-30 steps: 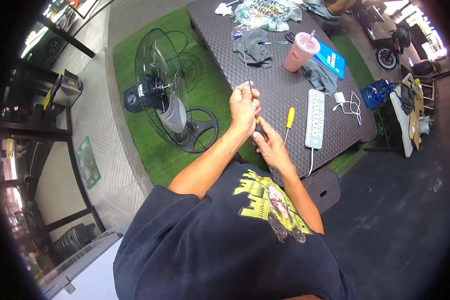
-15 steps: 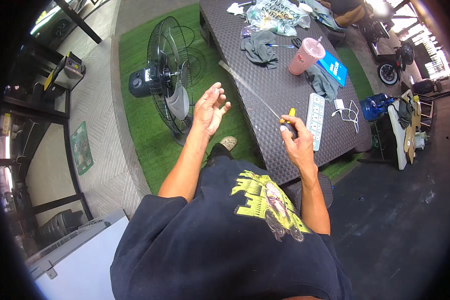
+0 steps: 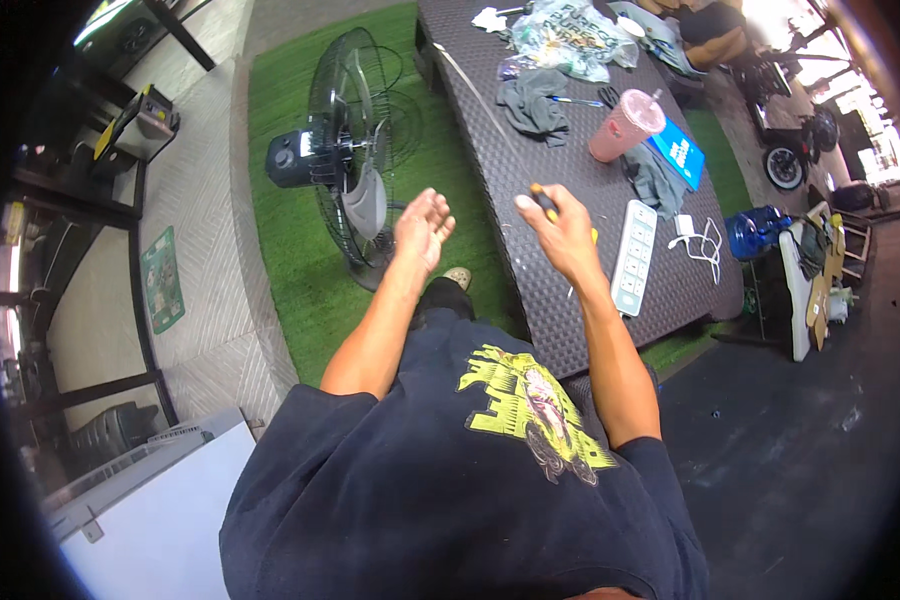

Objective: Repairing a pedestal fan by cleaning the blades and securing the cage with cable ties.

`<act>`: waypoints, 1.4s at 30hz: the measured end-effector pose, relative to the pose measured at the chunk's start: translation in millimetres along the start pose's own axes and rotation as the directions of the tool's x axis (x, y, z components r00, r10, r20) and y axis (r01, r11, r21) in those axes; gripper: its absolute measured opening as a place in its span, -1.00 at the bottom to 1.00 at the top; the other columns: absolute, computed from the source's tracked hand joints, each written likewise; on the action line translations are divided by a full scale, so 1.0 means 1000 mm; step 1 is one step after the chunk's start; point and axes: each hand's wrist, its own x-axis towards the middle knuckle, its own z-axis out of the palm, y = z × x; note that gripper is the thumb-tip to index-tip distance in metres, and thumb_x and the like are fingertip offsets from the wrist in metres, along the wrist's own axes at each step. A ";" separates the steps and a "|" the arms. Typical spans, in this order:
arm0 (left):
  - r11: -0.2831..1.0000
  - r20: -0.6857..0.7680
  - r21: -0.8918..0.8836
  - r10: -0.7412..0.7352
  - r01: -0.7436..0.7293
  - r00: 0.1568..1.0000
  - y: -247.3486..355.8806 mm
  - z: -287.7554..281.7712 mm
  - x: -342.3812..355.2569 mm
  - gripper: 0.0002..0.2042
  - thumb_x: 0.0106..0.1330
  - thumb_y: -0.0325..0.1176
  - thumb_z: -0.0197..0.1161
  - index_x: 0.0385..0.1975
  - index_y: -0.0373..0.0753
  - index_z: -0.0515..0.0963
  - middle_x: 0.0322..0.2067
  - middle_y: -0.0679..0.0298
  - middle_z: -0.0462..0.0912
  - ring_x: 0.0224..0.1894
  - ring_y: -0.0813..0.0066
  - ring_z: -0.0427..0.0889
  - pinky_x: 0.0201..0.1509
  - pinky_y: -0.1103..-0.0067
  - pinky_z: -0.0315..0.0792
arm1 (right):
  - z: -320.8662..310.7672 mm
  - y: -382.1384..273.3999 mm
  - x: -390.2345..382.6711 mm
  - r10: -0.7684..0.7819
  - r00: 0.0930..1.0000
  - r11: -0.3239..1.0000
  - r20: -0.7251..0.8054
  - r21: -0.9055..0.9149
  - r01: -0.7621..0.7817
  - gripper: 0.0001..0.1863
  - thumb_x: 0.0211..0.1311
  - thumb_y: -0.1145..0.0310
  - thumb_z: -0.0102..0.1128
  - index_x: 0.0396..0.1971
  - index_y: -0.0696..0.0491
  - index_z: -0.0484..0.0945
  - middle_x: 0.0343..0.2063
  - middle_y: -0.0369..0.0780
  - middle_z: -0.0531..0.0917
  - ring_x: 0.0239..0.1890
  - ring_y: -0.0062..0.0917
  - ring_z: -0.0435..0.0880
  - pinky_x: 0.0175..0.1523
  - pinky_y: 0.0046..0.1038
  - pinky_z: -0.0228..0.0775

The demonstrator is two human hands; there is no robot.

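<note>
My left hand (image 3: 425, 228) is raised just beside the table's near left edge, fingers apart and slightly curled, holding nothing. My right hand (image 3: 555, 228) grips the yellow-and-black handle (image 3: 542, 201) of a long thin screwdriver above the dark woven-pattern table (image 3: 540, 320); its blurred shaft points toward the far left. Another yellow screwdriver (image 3: 593, 236) lies partly hidden behind that hand. To its right are a white power strip (image 3: 632, 258) and a white charger with cable (image 3: 705, 248). A pink tumbler (image 3: 625, 125) stands farther back between grey cloths (image 3: 538, 105) and a blue flat item (image 3: 678, 155).
A black fan (image 3: 355, 160) stands on artificial turf left of the table. Plastic bags (image 3: 570, 35) lie at the far end, where another person's arm (image 3: 710, 40) shows. A blue water jug (image 3: 750, 233), leaning boards (image 3: 810, 290) and a scooter (image 3: 785, 165) are at the right.
My hands have separated: the left let go and moved down-left, opening; the right kept the screwdriver, moved right, then rose slightly. The view has shifted, and a shoe has appeared below the fan.
</note>
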 end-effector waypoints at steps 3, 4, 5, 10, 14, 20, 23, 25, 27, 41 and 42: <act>0.976 -0.022 0.208 -0.068 0.071 0.997 -0.019 -0.004 -0.004 -0.62 0.33 -0.39 0.04 0.14 -0.20 0.28 -0.27 0.30 0.59 -0.36 0.57 0.53 -0.29 0.55 0.46 | 0.051 0.001 0.049 0.022 0.996 0.993 0.082 0.114 -0.031 -0.67 0.06 0.21 0.35 -0.42 0.16 0.47 -0.61 -0.33 0.47 -0.55 -0.66 0.42 -0.43 -0.55 0.31; 0.957 -0.018 0.286 -0.044 0.047 0.999 -0.022 -0.004 -0.003 -0.57 0.32 -0.40 0.06 0.18 -0.22 0.21 -0.28 0.27 0.59 -0.39 0.58 0.53 -0.31 0.59 0.45 | 0.066 -0.001 0.063 0.073 0.987 0.966 0.140 0.238 -0.105 -0.66 0.03 0.21 0.37 -0.44 0.14 0.45 -0.62 -0.35 0.45 -0.56 -0.67 0.42 -0.48 -0.57 0.32; 0.932 -0.013 0.362 -0.024 0.027 1.000 -0.025 -0.004 0.001 -0.51 0.31 -0.42 0.08 0.23 -0.23 0.13 -0.28 0.23 0.60 -0.41 0.58 0.52 -0.33 0.63 0.44 | 0.076 -0.002 0.077 0.070 0.983 0.965 0.168 0.237 -0.109 -0.66 0.03 0.21 0.37 -0.44 0.14 0.45 -0.62 -0.35 0.45 -0.56 -0.67 0.42 -0.48 -0.57 0.32; 0.883 0.049 0.349 0.318 -0.315 0.947 0.005 0.026 0.013 -0.41 0.27 -0.47 0.05 0.27 -0.29 -0.04 -0.38 0.19 0.57 -0.53 0.63 0.45 -0.51 0.67 0.37 | 0.119 0.001 0.137 0.082 0.967 0.892 0.243 0.414 -0.180 -0.71 0.06 0.34 0.34 -0.43 0.12 0.38 -0.56 -0.31 0.52 -0.57 -0.70 0.50 -0.57 -0.63 0.42; 0.949 -0.138 0.158 0.295 -0.273 0.946 0.039 0.034 0.014 -0.42 0.21 -0.52 -0.07 0.27 -0.30 -0.02 -0.54 0.31 0.43 -0.64 0.71 0.28 -0.65 0.75 0.20 | 0.158 0.028 0.164 0.084 0.942 0.843 0.325 0.481 -0.241 -0.77 0.08 0.44 0.29 -0.38 0.12 0.37 -0.43 -0.27 0.61 -0.52 -0.68 0.57 -0.50 -0.62 0.48; 0.882 0.067 0.453 0.115 -0.132 0.991 0.023 0.010 0.008 -0.50 0.26 -0.49 -0.09 0.24 -0.26 0.08 -0.58 0.35 0.44 -0.68 0.74 0.26 -0.63 0.77 0.19 | 0.227 0.077 0.172 -0.007 0.939 0.868 0.343 0.468 -0.164 -0.74 -0.04 0.54 0.32 -0.39 0.15 0.39 -0.39 -0.23 0.68 -0.42 -0.67 0.60 -0.27 -0.60 0.48; 0.831 0.077 0.550 0.047 -0.082 0.996 0.019 -0.005 -0.009 -0.53 0.27 -0.50 -0.08 0.22 -0.26 0.13 -0.59 0.37 0.44 -0.68 0.76 0.24 -0.64 0.78 0.15 | 0.246 0.078 0.162 0.006 0.947 0.795 0.322 0.573 -0.200 -0.71 -0.06 0.57 0.34 -0.43 0.13 0.35 -0.39 -0.18 0.68 -0.40 -0.65 0.61 -0.27 -0.60 0.48; 0.799 0.009 0.599 -0.074 0.055 0.997 0.020 -0.015 -0.018 -0.52 0.25 -0.48 -0.07 0.21 -0.32 0.13 -0.58 0.38 0.43 -0.58 0.71 0.31 -0.53 0.72 0.21 | 0.252 0.074 0.156 0.024 0.940 0.763 0.340 0.601 -0.237 -0.69 -0.07 0.60 0.33 -0.44 0.13 0.32 -0.39 -0.13 0.67 -0.39 -0.64 0.61 -0.26 -0.60 0.49; 0.777 -0.031 0.624 -0.075 0.078 0.997 0.019 -0.022 -0.020 -0.51 0.23 -0.48 -0.06 0.21 -0.31 0.14 -0.58 0.40 0.43 -0.58 0.71 0.30 -0.53 0.72 0.20 | 0.258 0.069 0.151 0.051 0.937 0.718 0.346 0.639 -0.276 -0.70 -0.05 0.61 0.32 -0.42 0.14 0.31 -0.39 -0.12 0.67 -0.37 -0.63 0.62 -0.26 -0.60 0.49; 0.764 -0.082 0.630 -0.110 0.137 0.990 0.018 -0.027 -0.029 -0.53 0.21 -0.52 -0.04 0.18 -0.30 0.21 -0.61 0.42 0.40 -0.56 0.73 0.31 -0.48 0.72 0.22 | 0.261 0.051 0.150 0.058 0.960 0.756 0.275 0.615 -0.222 -0.72 0.01 0.60 0.28 -0.39 0.17 0.30 -0.44 -0.17 0.67 -0.41 -0.64 0.64 -0.27 -0.61 0.49; 0.752 -0.070 0.647 -0.109 0.128 0.992 0.017 -0.028 -0.029 -0.54 0.21 -0.52 -0.04 0.17 -0.30 0.22 -0.61 0.42 0.40 -0.56 0.74 0.31 -0.47 0.72 0.23 | 0.262 0.051 0.149 0.058 0.959 0.759 0.277 0.612 -0.222 -0.72 0.01 0.60 0.28 -0.39 0.17 0.30 -0.44 -0.17 0.67 -0.41 -0.64 0.64 -0.27 -0.61 0.49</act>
